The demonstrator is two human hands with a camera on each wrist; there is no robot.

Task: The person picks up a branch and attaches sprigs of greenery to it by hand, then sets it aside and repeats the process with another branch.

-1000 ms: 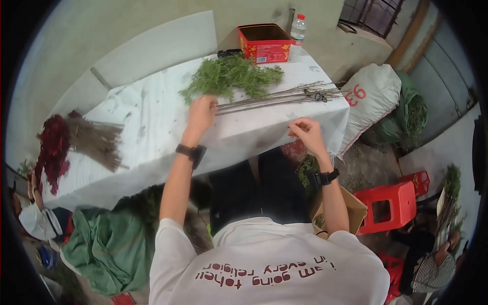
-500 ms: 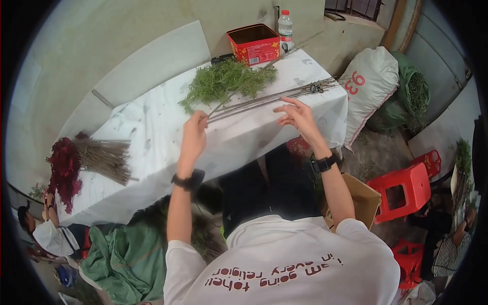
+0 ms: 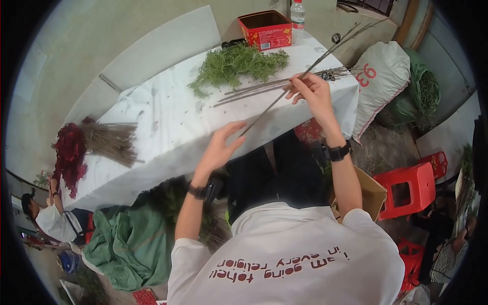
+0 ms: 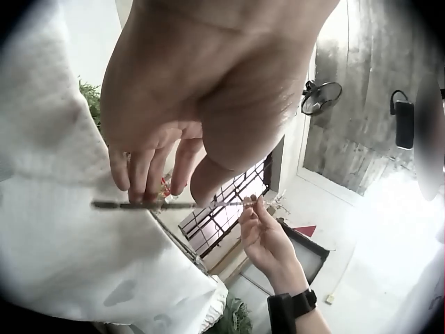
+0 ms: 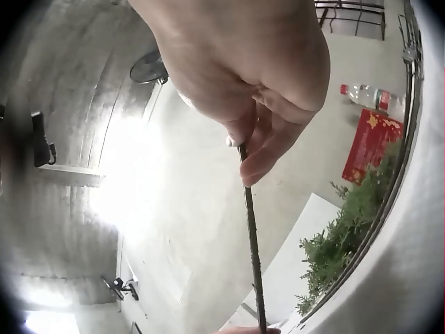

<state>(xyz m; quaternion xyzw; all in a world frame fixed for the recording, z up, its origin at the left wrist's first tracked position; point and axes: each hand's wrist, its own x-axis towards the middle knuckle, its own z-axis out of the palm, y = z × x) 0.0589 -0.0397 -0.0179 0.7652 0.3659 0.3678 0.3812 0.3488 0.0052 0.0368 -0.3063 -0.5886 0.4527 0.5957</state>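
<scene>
A thin brown twig (image 3: 274, 104) slants over the table's front edge, its finer branching tips up toward the wall. My right hand (image 3: 314, 96) pinches it partway along between thumb and fingers, as the right wrist view also shows of the stem (image 5: 252, 236). Around the twig's lower end, my left hand (image 3: 219, 147) has its fingers and thumb spread apart, fingertips right at the stem (image 4: 125, 205). More twigs (image 3: 251, 91) lie in a loose bunch on the white-covered table (image 3: 168, 109), and green leafy sprigs (image 3: 236, 66) are heaped behind them.
A red tin (image 3: 267, 33) and a water bottle (image 3: 298, 15) stand at the back. Dark red flowers (image 3: 70, 150) with bundled stems lie at the left end. A white sack (image 3: 378, 86) stands right of the table, a red stool (image 3: 406, 190) nearer. Other people sit at both sides.
The left hand lifted a twig off the bunch and drew its lower end toward the body. My right hand, earlier empty, has moved onto the twig and pinches it; the left hand's fingers have spread.
</scene>
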